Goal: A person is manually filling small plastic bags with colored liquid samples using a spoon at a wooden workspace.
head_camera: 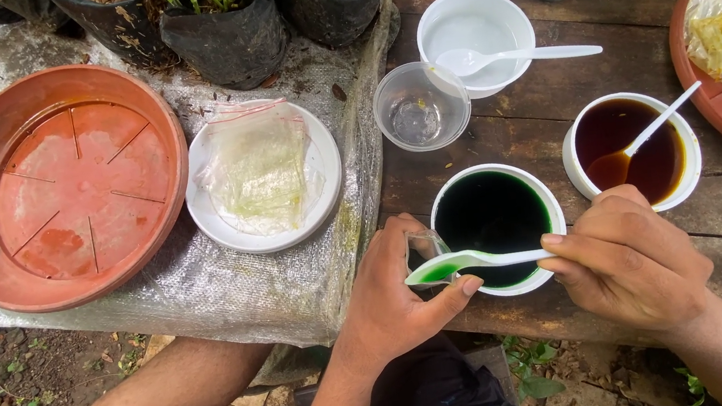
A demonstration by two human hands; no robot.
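The right hand [629, 257] pinches the handle end of a white plastic spoon [469, 261], thumb on top and fingers closed under it. The spoon lies nearly level, its bowl to the left, filled with green liquid. It is light and stiff but smooth, likely slick when wet, and the load will spill at any tilt; the dry far end of the handle, where it is held now, looks the best grip.

The left hand [395, 295] is closed around a small clear bag [426, 248], thumb just under the spoon's bowl and fingers behind the bag, at the near left rim of the green cup [497, 227]. The bag is thin, soft and limp, so it probably needs holding at its mouth to stay open.

The green cup, white and nearly full of dark green liquid, stands at the near edge of the table [637, 59]. Just right of it is a cup of brown liquid [630, 150] with its own spoon. Farther off stand a clear empty cup [421, 106] and a white bowl [476, 37]. To the left, on a plastic sheet, are a white plate [262, 174] with bags and a terracotta saucer [61, 187].
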